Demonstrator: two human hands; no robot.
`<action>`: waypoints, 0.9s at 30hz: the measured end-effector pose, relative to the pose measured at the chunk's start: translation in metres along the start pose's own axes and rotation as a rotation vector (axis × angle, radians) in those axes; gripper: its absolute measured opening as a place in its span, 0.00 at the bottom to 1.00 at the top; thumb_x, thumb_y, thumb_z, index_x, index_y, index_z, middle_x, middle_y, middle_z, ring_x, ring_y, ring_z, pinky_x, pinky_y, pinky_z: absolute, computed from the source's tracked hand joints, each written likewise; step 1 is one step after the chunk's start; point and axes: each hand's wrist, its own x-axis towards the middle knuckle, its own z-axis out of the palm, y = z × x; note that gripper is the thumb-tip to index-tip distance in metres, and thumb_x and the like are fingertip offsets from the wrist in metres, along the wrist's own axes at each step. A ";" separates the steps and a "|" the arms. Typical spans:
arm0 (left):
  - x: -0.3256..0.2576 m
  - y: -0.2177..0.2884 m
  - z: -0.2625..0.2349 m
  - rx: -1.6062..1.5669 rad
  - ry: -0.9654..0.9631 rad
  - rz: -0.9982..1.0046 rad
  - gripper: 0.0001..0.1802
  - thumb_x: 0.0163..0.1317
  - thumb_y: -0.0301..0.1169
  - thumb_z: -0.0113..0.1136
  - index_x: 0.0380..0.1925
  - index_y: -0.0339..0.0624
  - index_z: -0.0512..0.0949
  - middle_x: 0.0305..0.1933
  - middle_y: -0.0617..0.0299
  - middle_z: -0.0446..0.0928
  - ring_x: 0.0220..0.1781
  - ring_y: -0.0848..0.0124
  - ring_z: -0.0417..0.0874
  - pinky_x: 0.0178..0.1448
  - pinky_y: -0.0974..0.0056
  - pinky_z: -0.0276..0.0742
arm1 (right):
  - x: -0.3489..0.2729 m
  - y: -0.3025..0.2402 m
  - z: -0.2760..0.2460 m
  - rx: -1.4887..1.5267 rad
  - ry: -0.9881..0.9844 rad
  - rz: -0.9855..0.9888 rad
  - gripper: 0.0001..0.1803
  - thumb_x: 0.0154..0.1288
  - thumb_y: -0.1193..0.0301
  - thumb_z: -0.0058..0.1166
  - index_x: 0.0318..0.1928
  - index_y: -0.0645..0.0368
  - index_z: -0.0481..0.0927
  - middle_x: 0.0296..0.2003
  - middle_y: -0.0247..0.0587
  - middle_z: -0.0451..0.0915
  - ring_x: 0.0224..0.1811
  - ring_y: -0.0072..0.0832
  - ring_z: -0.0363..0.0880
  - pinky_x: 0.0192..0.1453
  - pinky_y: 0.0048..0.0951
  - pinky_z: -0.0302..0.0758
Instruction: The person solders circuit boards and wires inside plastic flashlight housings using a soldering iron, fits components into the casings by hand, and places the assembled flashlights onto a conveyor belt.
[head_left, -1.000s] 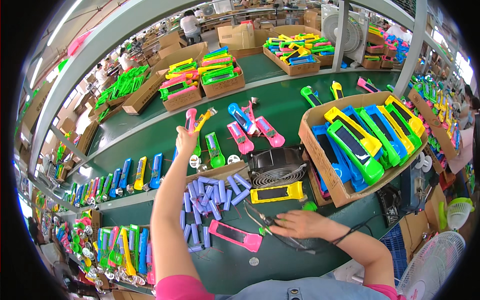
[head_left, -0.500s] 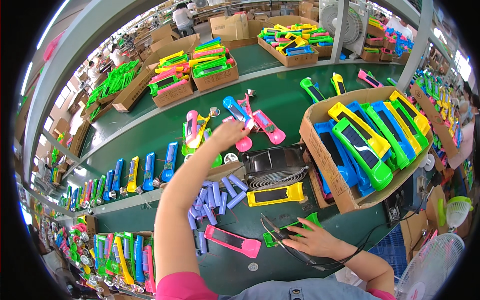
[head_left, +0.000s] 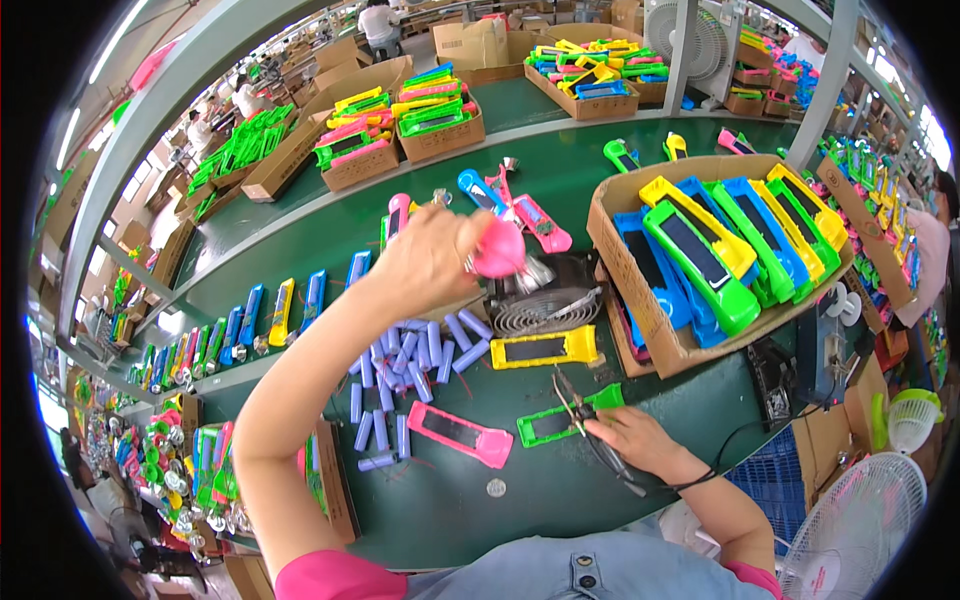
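My left hand is raised over the middle of the bench, its fingers closed round a pink flashlight housing with shiny metallic and clear parts hanging at its end. My right hand grips a soldering iron with a black cable, its tip pointing away from me. Beneath the iron's tip lies a green housing half with a dark panel. A pink housing half rests left of it, and a yellow one lies farther back. Purple cylindrical batteries with thin wires are heaped below my left forearm.
A cardboard box full of coloured housings stands at right. Behind the yellow half sits a black fan with a wire guard. Flashlight parts lie on the green belt beyond. A white fan stands at lower right.
My left hand has lifted a pink housing off the belt and drawn it nearer. The right hand has shifted slightly, still with the iron. The whole view has moved a little.
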 end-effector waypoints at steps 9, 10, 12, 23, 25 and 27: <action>-0.110 0.229 -0.037 -0.298 -0.573 0.062 0.38 0.48 0.47 0.59 0.55 0.34 0.64 0.29 0.61 0.69 0.32 0.66 0.72 0.38 0.63 0.68 | -0.015 -0.020 -0.021 0.360 -0.006 0.136 0.30 0.50 0.81 0.49 0.57 0.53 0.63 0.35 0.46 0.74 0.35 0.44 0.75 0.36 0.37 0.73; -0.123 0.239 -0.027 -0.323 -0.590 0.064 0.38 0.48 0.47 0.59 0.55 0.34 0.64 0.29 0.61 0.69 0.32 0.66 0.72 0.38 0.63 0.68 | -0.023 -0.021 -0.019 0.372 -0.036 0.154 0.31 0.50 0.81 0.50 0.58 0.53 0.63 0.34 0.47 0.74 0.35 0.45 0.75 0.36 0.37 0.73; -0.139 0.256 -0.012 -0.317 -0.560 -0.125 0.36 0.46 0.45 0.61 0.55 0.40 0.66 0.32 0.60 0.70 0.35 0.65 0.72 0.38 0.63 0.68 | -0.031 -0.029 -0.023 0.433 -0.007 0.158 0.32 0.50 0.81 0.51 0.58 0.53 0.62 0.34 0.48 0.74 0.35 0.46 0.75 0.37 0.37 0.72; -0.175 0.210 -0.031 -0.281 -0.704 -0.417 0.38 0.36 0.34 0.70 0.53 0.51 0.69 0.44 0.57 0.69 0.44 0.58 0.72 0.47 0.57 0.69 | -0.074 -0.035 -0.027 0.243 0.065 0.253 0.28 0.50 0.81 0.50 0.55 0.55 0.64 0.39 0.48 0.76 0.38 0.46 0.76 0.41 0.36 0.73; -0.182 0.172 -0.049 -0.191 -0.884 -0.393 0.40 0.32 0.38 0.72 0.52 0.50 0.70 0.46 0.56 0.70 0.48 0.57 0.72 0.49 0.57 0.69 | -0.092 -0.027 -0.034 0.147 0.102 0.336 0.27 0.50 0.81 0.50 0.53 0.56 0.66 0.40 0.48 0.76 0.41 0.45 0.76 0.44 0.35 0.73; -0.170 0.126 -0.069 -0.345 -1.003 -0.458 0.37 0.32 0.47 0.71 0.47 0.44 0.74 0.39 0.54 0.74 0.44 0.56 0.75 0.48 0.56 0.71 | -0.109 -0.017 -0.034 0.097 0.147 0.358 0.27 0.49 0.81 0.51 0.53 0.57 0.67 0.41 0.47 0.77 0.42 0.45 0.76 0.45 0.35 0.74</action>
